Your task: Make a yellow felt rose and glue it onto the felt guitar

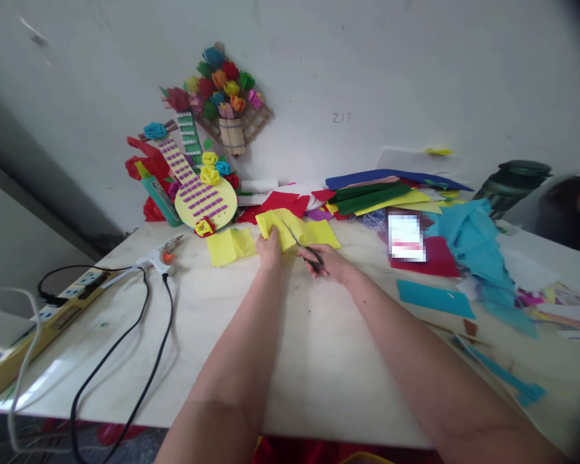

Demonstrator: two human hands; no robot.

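My left hand (269,247) pinches a piece of yellow crepe paper (297,224) just above the table. In my right hand (327,259) is a pair of scissors (313,256) with dark handles, my fingers in the loops. The blades lie against the yellow paper, pointing up and to the left. Another yellow sheet (232,246) lies flat on the table left of my left hand, and more yellow paper (323,233) shows just behind the scissors. Whether the blades are cutting at this instant I cannot tell.
A hot glue gun (157,259) and a yellow power strip (53,322) with cables lie left. Paper-flower crafts (205,200) lean on the wall. Stacked coloured sheets (372,193) sit behind. To the right are a phone (406,237), blue paper (435,298) and a dark bottle (515,183).
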